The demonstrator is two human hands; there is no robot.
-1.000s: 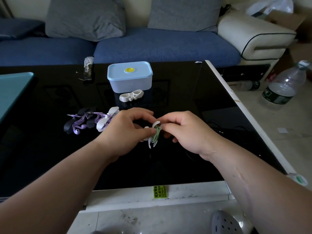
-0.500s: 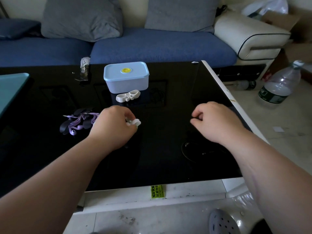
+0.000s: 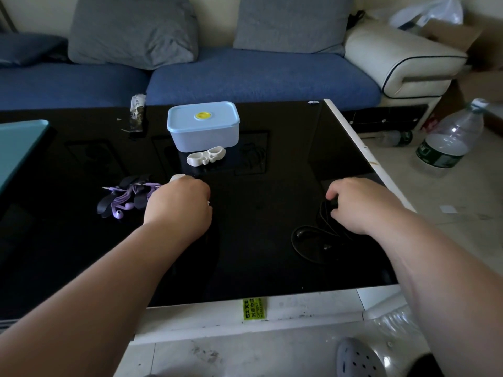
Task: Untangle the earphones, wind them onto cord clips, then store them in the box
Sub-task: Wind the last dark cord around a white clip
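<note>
My right fingers (image 3: 330,195) pinch the black earphones (image 3: 307,235) near the right edge of the desk (image 3: 258,200). My left fingers (image 3: 196,186) curl under, and what they hold is hidden. A hasty yank could tighten the tangle.

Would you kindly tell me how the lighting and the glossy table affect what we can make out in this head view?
Head view: light brightens the floor at right, while the left of the black table lies dim; its gloss gives faint reflections near the box; the black earphones barely stand out, so whether the right hand grips them is unclear; no motion blur shows.
</note>
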